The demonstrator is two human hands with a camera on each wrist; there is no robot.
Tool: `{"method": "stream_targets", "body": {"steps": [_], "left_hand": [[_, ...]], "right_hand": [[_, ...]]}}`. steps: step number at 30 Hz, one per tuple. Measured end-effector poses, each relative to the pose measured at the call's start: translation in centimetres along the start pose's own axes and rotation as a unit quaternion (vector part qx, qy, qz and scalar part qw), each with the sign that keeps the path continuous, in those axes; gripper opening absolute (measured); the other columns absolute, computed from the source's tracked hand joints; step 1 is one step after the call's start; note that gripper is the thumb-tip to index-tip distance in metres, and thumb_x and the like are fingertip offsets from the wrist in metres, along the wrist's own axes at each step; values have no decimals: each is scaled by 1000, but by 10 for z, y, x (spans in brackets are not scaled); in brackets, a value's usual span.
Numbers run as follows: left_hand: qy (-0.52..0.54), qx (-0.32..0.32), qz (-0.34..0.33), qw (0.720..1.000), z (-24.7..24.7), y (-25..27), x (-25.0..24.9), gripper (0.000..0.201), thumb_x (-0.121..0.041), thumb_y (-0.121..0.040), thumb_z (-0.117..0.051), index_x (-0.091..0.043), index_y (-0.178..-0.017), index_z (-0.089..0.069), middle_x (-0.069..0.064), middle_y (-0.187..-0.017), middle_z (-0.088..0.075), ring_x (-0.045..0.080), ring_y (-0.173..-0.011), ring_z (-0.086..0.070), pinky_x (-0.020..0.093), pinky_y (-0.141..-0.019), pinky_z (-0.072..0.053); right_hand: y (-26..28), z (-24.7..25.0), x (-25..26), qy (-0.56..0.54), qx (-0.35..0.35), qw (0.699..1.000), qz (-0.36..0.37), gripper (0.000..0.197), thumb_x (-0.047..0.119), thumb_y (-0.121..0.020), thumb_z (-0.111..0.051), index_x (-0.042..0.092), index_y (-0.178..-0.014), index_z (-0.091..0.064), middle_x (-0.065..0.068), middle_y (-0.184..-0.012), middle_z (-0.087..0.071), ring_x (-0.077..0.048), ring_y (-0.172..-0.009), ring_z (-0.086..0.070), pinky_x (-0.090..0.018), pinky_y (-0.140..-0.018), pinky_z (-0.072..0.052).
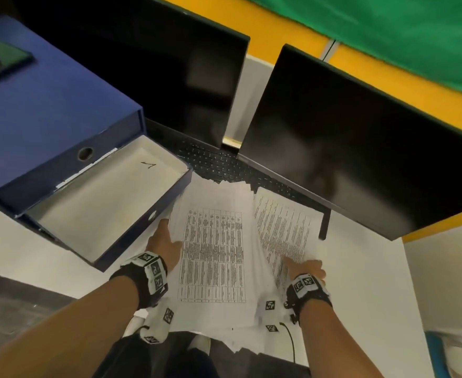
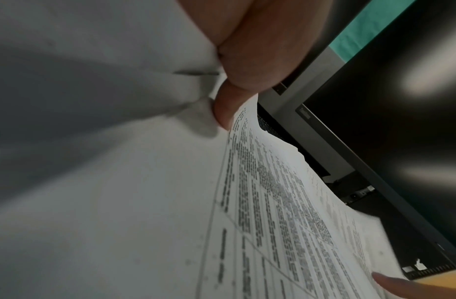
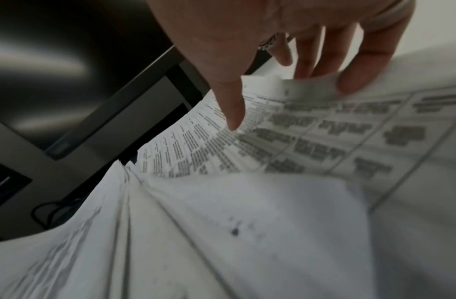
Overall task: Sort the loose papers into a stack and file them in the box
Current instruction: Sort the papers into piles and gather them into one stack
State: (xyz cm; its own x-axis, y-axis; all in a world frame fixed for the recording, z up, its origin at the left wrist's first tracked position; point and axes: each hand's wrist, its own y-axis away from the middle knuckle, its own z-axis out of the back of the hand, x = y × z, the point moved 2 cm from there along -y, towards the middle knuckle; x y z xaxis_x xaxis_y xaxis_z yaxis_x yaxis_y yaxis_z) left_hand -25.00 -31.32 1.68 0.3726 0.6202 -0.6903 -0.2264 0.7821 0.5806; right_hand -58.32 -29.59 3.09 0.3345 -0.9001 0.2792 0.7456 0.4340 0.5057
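Thumb (image 3: pixel 234 113) atop papers (image 3: pixel 311 129), wrist-view only

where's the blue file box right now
In the head view the blue file box sits open at left on the desk, its right wall beside the papers.

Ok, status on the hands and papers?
Left hand and right hand both grip the papers, uneven. Box open at left. Keyboard under far edge.
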Motion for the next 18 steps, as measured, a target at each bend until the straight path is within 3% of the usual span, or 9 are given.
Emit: {"method": "stream_targets", "body": {"steps": [2,6,9,14,16,18], "left_hand": [[5,-5,2,1000,2,-1,1,57,-6,-94,-55,-25,-143,-33,8,-127,-60,30,-107,-61,40,-91,-53],[0,-14,7,1000,5,-2,4,56,-8,-93,-57,-24,-142,-36,8,-132,-58,32,-119,-57,47,-101,-48],[6,-11,10,1000,5,-3,5,55,-9,-93,-59,-24,-142,-37,8,-134,-57,32,-122,-55,50,-102,-47],[2,-15,11,1000,8,-2,5,53,-7,-93,-60,-22,-140,-40,7,-132,-58,32,-121,-56,49,-101,-48],[2,-18,9,1000,8,-2,6,53,-7,-92,-60,-22,-140,-41,7,-132,-58,32,-121,-56,50,-101,-47],[-1,-21,7,1000,9,-2,6,54,-7,-93,-60,-22,-141,-40,7,-133,-58,32,-121,-56,49,-102,-47]], "right_hand": [[-4,1,-2,-51,28,998,13,85,37,-81,-76,4,-146,-33,-20,-145,-45,-38,-129,-48,-44,-104,-41],[8,1,2,-84,45,994,46,75,26,-87,-73,6,-148,-33,-16,-145,-47,-35,-130,-48,-39,-105,-41],[15,-7,6,-115,40,991,62,70,19,-84,-76,11,-143,-38,-17,-136,-56,-36,-119,-58,-38,-95,-49],[9,-14,6,-59,3,998,20,94,40,-75,-80,10,-148,-29,-17,-144,-41,-40,-127,-48,-50,-104,-44],[1,-16,2,-81,24,996,25,86,40,-76,-78,8,-144,-38,-17,-138,-52,-39,-121,-55,-48,-102,-47],[5,-12,4,-120,22,991,49,63,32,-83,-74,5,-135,-51,-18,-127,-63,-38,-111,-62,-43,-96,-52]]}}
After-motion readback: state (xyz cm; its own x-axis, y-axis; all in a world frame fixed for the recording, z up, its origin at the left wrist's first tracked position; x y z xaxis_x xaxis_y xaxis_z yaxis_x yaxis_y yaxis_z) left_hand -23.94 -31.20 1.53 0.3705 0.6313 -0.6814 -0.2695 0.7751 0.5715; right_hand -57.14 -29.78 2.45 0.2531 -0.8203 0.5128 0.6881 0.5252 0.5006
